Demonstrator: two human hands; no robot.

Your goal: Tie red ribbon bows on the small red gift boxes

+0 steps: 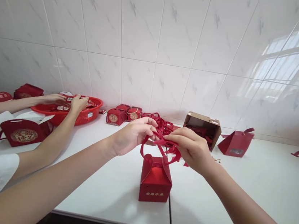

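A small red gift box (156, 185) with gold lettering stands upright on the white table, close to its front edge. Red ribbon (143, 148) runs from the top of the box up into both hands. My left hand (138, 132) pinches the ribbon above the box's left side. Opposite it, my right hand (189, 144) grips the ribbon between thumb and fingers. The two hands nearly meet over the box, and the crossing of the ribbon is partly covered by the fingers.
Behind lie a heap of red ribbons (161, 122), small red boxes (116, 115) and an open cardboard box (203, 120). A red bag-shaped box (236, 143) stands right. At left, a co-worker's hands (78, 102) reach into a red basin (85, 116), near an open red box (24, 133).
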